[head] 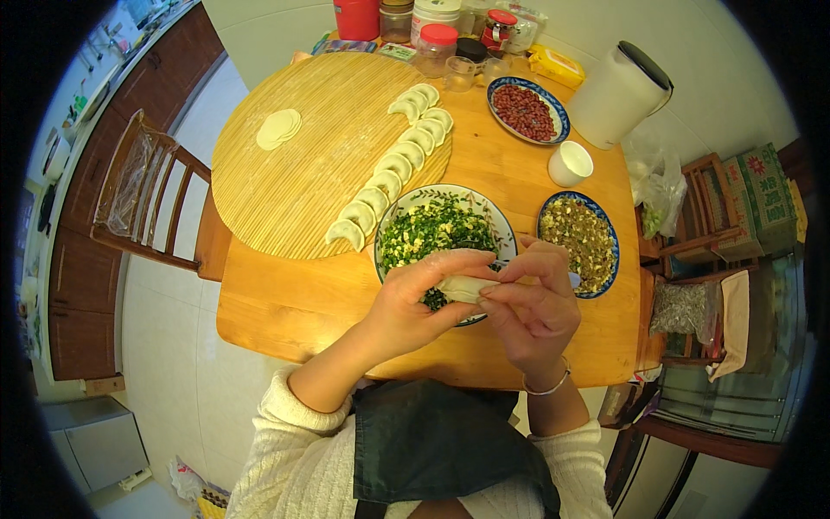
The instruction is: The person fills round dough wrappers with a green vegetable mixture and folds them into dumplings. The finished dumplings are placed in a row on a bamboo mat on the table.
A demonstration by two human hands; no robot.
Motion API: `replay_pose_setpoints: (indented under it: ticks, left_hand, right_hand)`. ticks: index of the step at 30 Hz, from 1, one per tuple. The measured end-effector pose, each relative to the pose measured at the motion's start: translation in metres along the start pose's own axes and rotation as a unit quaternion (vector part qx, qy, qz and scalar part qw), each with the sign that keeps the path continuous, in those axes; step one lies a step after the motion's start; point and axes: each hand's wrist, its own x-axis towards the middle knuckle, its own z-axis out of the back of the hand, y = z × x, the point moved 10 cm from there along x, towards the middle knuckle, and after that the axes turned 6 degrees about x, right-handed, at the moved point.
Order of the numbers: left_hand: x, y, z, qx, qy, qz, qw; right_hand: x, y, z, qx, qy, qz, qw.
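Observation:
A filled dumpling (462,289) is held between both hands, over the near rim of a bowl of chopped greens and egg (441,227). My left hand (415,298) grips its left side between thumb and fingers. The fingertips of my right hand (535,305) pinch its right end; a bangle circles that wrist. Several folded dumplings (397,167) lie in a curving row along the right part of a round slatted bamboo mat (298,188) dusted with flour. A small stack of round dough wrappers (279,130) rests at the mat's upper left. The bowl's utensil is mostly hidden by my hands.
Right of the bowl stand a plate of chopped filling (579,243), a white cup (570,163), a plate of red beans (528,110) and a white electric kettle (619,97). Jars (436,48) crowd the table's far edge. A wooden chair (155,188) stands at the left.

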Motion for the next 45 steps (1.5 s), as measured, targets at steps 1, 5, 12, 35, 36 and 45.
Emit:
replay_pose_setpoints:
  ticks: [1, 5, 12, 35, 36, 45]
  left_hand:
    - [0.002, -0.006, 0.000, 0.025, 0.000, -0.016, 1.000]
    - [0.004, -0.016, 0.005, 0.090, -0.011, -0.060, 0.994]
    - [0.004, -0.020, 0.002, 0.113, 0.005, -0.072, 0.991]
    - [-0.003, 0.016, 0.020, 0.109, -0.032, 0.027, 0.993]
    - [-0.003, 0.020, 0.019, 0.090, -0.024, 0.048, 0.994]
    - [0.016, 0.009, 0.005, -0.018, 0.024, 0.071, 0.997]
  right_hand:
    - [-0.001, -0.003, 0.001, 0.015, -0.009, -0.005, 1.000]
    - [-0.005, -0.015, 0.000, 0.107, -0.041, -0.073, 0.991]
    - [0.002, -0.005, -0.005, 0.061, 0.020, -0.016, 0.998]
    - [-0.040, -0.079, -0.025, 0.140, 0.118, -0.177, 0.967]
    - [-0.036, -0.076, -0.027, 0.179, 0.093, -0.205, 0.958]
    - [-0.058, -0.102, -0.054, 0.604, -0.048, -0.304, 0.735]
